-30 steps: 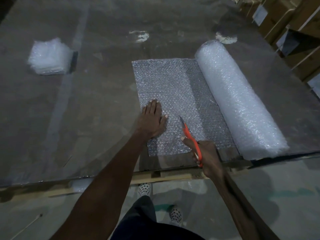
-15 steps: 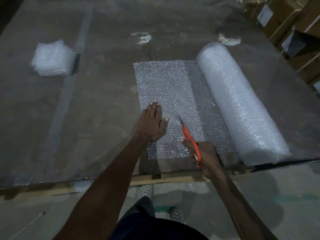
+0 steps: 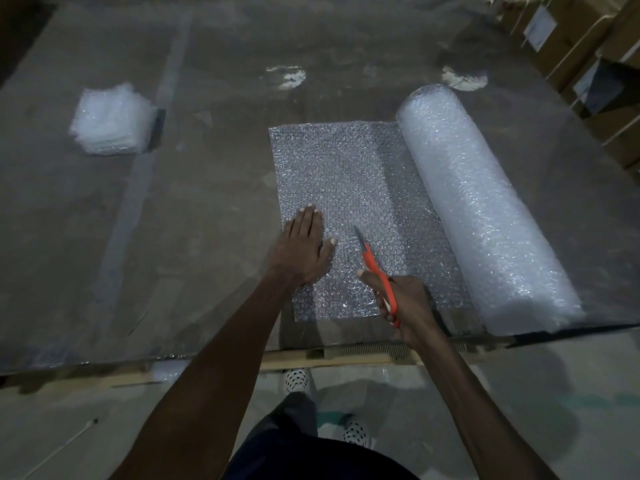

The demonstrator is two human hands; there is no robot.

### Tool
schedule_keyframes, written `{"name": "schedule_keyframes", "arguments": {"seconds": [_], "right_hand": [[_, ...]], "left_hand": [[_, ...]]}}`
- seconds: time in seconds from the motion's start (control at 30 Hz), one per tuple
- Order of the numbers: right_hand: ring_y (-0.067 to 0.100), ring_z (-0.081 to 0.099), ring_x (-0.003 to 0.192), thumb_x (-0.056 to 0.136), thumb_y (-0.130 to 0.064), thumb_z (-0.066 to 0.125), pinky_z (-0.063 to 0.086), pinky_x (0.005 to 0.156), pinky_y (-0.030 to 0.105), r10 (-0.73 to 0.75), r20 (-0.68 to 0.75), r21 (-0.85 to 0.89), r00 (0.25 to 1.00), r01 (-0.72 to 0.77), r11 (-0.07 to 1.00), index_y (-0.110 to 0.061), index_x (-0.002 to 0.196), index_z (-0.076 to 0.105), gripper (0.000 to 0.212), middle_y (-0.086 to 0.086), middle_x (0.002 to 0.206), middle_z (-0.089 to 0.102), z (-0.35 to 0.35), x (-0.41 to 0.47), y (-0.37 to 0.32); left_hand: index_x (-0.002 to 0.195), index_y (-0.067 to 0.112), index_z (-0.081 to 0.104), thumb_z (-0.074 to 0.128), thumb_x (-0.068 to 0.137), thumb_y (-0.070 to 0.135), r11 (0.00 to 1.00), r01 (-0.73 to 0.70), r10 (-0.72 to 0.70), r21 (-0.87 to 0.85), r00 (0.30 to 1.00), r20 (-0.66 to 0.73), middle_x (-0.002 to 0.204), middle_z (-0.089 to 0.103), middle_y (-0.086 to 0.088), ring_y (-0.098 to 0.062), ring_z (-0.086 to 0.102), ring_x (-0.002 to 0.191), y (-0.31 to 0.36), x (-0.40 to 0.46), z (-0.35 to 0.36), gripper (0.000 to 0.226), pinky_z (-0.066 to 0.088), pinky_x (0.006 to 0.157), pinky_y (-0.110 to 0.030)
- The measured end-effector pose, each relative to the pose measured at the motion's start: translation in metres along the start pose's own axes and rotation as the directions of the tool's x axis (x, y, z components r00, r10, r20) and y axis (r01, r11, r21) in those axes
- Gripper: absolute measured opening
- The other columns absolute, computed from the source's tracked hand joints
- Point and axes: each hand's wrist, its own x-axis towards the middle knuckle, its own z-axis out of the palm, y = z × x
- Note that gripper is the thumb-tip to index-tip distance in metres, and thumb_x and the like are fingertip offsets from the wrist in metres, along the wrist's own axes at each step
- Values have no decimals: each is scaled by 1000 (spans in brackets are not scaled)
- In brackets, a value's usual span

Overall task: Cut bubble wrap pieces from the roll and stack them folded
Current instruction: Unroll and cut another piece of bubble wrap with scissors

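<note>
I am pressing my left hand point(image 3: 304, 247) flat, fingers straight, on the unrolled sheet of clear bubble wrap point(image 3: 349, 188) lying on the grey worktable point(image 3: 207, 209). My right hand point(image 3: 403, 303) is gripping the orange-handled scissors point(image 3: 375, 271), fingers curled round the handles, the blades pointing away from me along the sheet and nearly closed. The sheet is joined on its right side to the thick white roll of bubble wrap point(image 3: 485, 209), which is lying beside it. The stack of folded bubble wrap pieces point(image 3: 110, 121) is sitting well apart, far to the left.

I judge that I am partway through cutting a piece free. The line could wander if the thin sheet is slipping or bunching under the blades, since only one palm is pinning it. My left thumb is lying near the blade tips, so a careless push forward could nick it. The roll could also roll away and drag the sheet askew.
</note>
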Motion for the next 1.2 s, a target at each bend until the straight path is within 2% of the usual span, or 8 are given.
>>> {"name": "schedule_keyframes", "arguments": {"seconds": [0.13,0.4,0.53,0.77,0.9,1.07,1.2], "right_hand": [[11,40,37,79,-30,87,32,37,20,2,-14,2,1000,-2,1000,-5,71,65,34,7,54,52,3,-2,-2],[12,43,38,77,-41,87,33,39,21,27,-25,-18,999,-27,999,-10,67,66,39,8,55,56,6,1,-11],[11,44,39,79,-38,86,33,39,19,28,-21,-33,999,-29,999,-7,73,68,36,6,53,56,8,6,-16],[14,45,40,76,-34,89,34,42,21,26,-31,-41,999,-27,999,-7,70,67,36,7,53,56,7,12,-11],[13,43,39,78,-36,88,32,39,20,40,-29,-25,999,-41,999,-8,70,67,37,7,53,55,7,14,-16],[13,43,39,77,-37,88,32,40,20,45,-19,-19,999,-45,999,-8,73,67,36,7,54,56,8,19,-17],[13,40,38,79,-30,87,31,38,19,18,5,3,1000,-18,1000,-2,79,66,35,9,54,51,6,16,-17]], "left_hand": [[159,5,6,11,102,55,1000,3,-3,-2,1000,7,167,1,-17,-28,-2,154,1,0,0,76,-1,123,-42],[158,4,9,12,101,55,1000,-6,6,-16,1000,-20,166,4,-17,-29,0,154,1,0,-1,77,2,125,-43],[158,3,9,11,101,55,1000,-4,4,-2,1000,-30,166,5,-18,-29,1,154,-1,0,1,77,1,124,-42],[159,4,4,17,105,52,1000,3,-3,-1,1000,3,167,-1,-16,-28,-4,154,-2,2,3,73,-4,123,-41],[158,2,7,19,105,51,1000,-5,5,15,1000,-9,166,2,-18,-30,-1,154,-3,8,0,73,-2,123,-43],[157,-2,5,17,105,47,1000,5,-5,12,1000,10,165,1,-21,-32,-1,154,-10,37,-13,73,-3,123,-46],[157,-1,5,19,107,44,999,14,-15,31,1000,28,165,0,-21,-33,-2,154,-21,62,-19,69,-3,123,-46]]}}
